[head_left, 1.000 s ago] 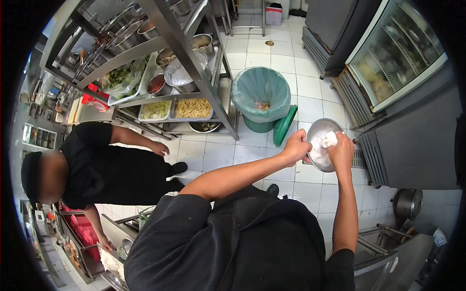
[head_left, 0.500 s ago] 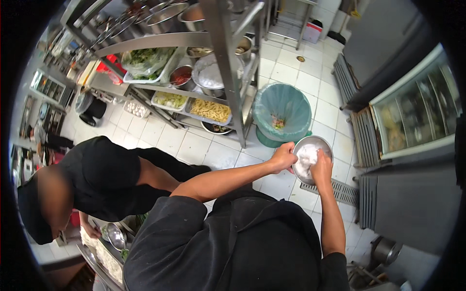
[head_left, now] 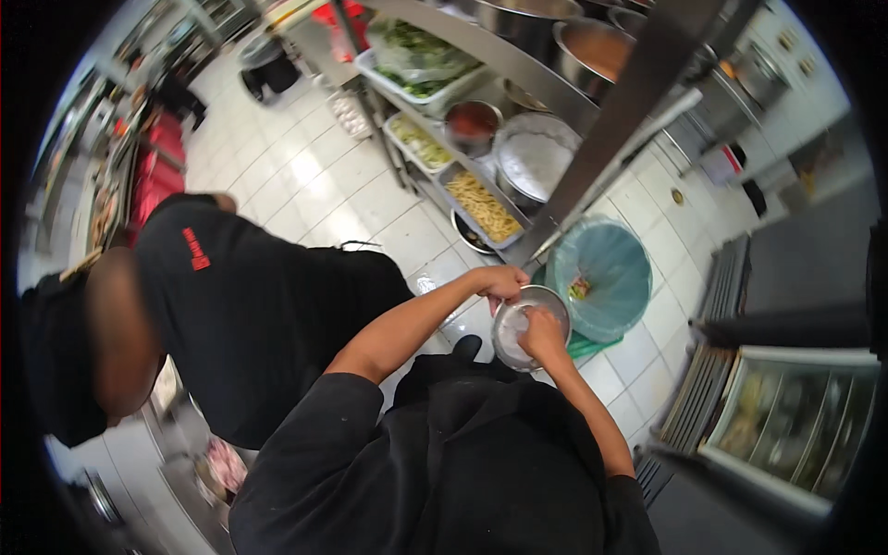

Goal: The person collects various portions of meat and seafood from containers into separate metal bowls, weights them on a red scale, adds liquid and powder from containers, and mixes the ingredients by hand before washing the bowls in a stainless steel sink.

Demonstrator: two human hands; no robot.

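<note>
left hand [head_left: 500,282]: my fingers clamped on the rim of the round steel bowl [head_left: 524,324]
right hand [head_left: 543,335]: inside bowl, closed on something white (blurred)
bin: green-lined bin [head_left: 599,277] just beside

A white tiled floor [head_left: 305,176] carries a lined green bin [head_left: 601,277] and a metal rack [head_left: 518,139], seemingly holding 2 food trays.

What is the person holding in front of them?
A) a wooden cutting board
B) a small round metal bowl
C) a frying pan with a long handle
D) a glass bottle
B: the left hand grips the rim of a small round metal bowl while the right hand reaches inside it.
</note>
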